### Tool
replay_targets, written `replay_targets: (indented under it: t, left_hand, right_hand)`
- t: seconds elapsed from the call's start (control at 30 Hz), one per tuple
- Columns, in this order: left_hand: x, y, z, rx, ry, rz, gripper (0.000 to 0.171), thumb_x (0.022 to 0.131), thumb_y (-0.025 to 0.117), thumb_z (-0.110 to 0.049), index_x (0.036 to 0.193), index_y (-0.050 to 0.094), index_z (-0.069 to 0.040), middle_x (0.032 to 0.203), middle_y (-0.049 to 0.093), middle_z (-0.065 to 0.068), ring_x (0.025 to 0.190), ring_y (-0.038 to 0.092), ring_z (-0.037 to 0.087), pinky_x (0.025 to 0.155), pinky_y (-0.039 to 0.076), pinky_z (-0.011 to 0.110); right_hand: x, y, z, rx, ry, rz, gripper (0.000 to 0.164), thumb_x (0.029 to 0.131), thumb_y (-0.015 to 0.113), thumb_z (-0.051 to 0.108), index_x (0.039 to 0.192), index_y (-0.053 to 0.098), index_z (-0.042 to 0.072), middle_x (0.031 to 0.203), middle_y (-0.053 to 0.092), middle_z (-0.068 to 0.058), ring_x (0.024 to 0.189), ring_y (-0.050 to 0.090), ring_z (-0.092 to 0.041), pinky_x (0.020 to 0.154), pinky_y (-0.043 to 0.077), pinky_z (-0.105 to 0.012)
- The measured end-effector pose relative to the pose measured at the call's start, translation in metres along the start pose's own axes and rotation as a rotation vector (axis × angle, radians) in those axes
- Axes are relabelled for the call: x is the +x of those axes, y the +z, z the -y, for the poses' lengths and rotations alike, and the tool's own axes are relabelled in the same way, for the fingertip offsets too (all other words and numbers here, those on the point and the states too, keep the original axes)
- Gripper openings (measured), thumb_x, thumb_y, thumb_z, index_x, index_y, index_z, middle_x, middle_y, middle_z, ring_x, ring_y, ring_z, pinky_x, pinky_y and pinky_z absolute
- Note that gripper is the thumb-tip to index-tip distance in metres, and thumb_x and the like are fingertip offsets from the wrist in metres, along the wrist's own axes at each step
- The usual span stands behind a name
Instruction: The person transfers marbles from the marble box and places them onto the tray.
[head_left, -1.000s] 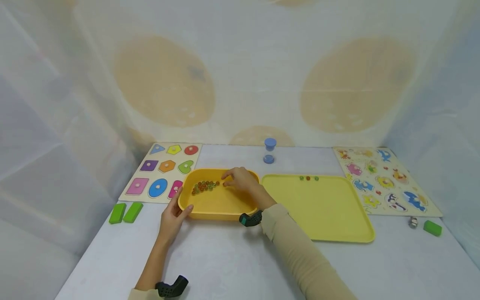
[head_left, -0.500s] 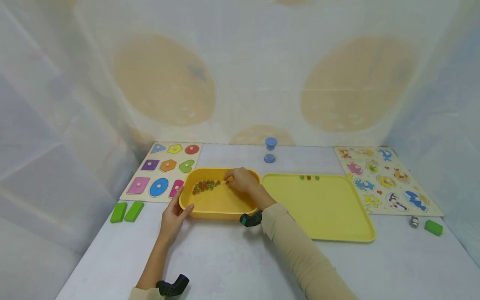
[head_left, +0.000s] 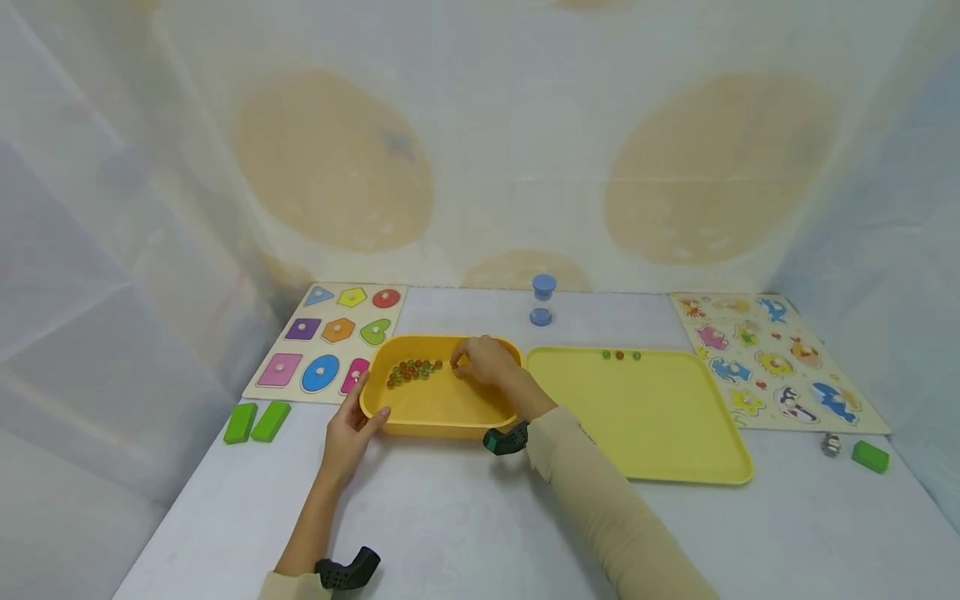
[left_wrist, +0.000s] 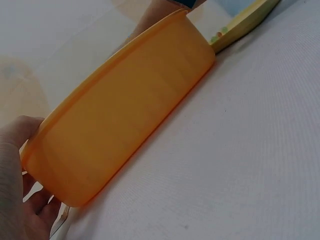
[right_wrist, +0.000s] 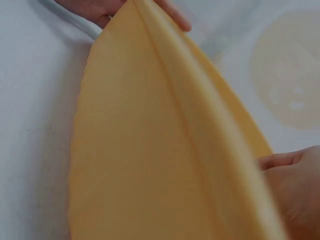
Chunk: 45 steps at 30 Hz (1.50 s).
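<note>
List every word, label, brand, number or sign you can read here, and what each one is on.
None: no readable text shows in any view.
The orange tub, yellow tray, shape puzzle and animal puzzle show no lettering that I can make out.
Any print on the dark wrist device is too small to read.

The left grip (right_wrist: 97, 6) holds a yellow tub (right_wrist: 130, 125) at one end, the right grip (right_wrist: 295, 187) partly behind its rim (right_wrist: 215, 120).
</note>
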<state>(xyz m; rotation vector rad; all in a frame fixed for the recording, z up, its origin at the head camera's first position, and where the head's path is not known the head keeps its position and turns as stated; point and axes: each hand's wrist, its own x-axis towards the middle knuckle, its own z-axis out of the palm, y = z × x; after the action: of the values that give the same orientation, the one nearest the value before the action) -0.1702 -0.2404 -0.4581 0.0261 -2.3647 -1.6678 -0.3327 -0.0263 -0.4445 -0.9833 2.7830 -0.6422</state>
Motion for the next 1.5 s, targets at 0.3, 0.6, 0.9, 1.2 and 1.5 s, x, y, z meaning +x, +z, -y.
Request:
replay_targets:
  t: [0.3,0.6,0.9,1.2,1.5]
  left_hand:
    - [0.004,0.001,0.012,-0.021,-0.017,0.010,0.066,0.086,0.060,-0.021,0.142,0.026,-0.019,0.146,0.027,0.002,0.129,0.034,0.024,0.094,0.038,0.020]
    - [0.007,-0.002,0.032,0.009,-0.018,-0.022,0.065,0.086,0.061,-0.026,0.141,0.027,-0.031,0.145,0.028,-0.007,0.129,0.034,0.017,0.092,0.037,0.011]
    - [0.007,-0.004,0.032,0.002,-0.022,-0.031,0.065,0.086,0.060,-0.026,0.141,0.027,-0.028,0.145,0.028,-0.005,0.129,0.034,0.019,0.092,0.037,0.013]
    - [0.009,0.002,0.030,-0.002,-0.020,-0.020,0.066,0.086,0.060,-0.026,0.142,0.026,-0.026,0.145,0.027,-0.008,0.130,0.033,0.017,0.091,0.037,0.010]
    - [0.010,0.002,0.031,-0.006,-0.027,-0.024,0.066,0.085,0.061,-0.025,0.141,0.026,-0.028,0.145,0.027,-0.009,0.130,0.033,0.015,0.092,0.037,0.010]
  right_hand:
    - [-0.067,-0.052,-0.025,0.130,-0.110,-0.299,0.019,0.081,0.065,0.025,0.097,0.069,0.014,0.056,0.046,0.002,0.048,0.029,-0.009,0.044,0.025,-0.019]
    - [-0.162,-0.066,-0.120,0.081,0.093,-0.386,0.020,0.081,0.066,0.023,0.097,0.069,0.011,0.048,0.028,0.005,0.043,0.019,-0.008,0.041,0.022,-0.022]
    - [-0.199,-0.049,-0.156,0.103,0.216,-0.315,0.023,0.083,0.063,0.026,0.101,0.068,0.012,0.049,0.027,0.005,0.045,0.018,-0.008,0.042,0.019,-0.022]
    - [-0.164,-0.072,-0.118,0.107,0.106,-0.393,0.030,0.082,0.065,0.028,0.107,0.065,0.010,0.046,0.032,0.003,0.038,0.025,-0.006,0.040,0.025,-0.022]
    - [-0.056,-0.060,-0.026,0.243,-0.099,-0.306,0.025,0.084,0.061,0.030,0.101,0.068,0.013,0.047,0.026,0.003,0.041,0.019,-0.010,0.039,0.021,-0.020]
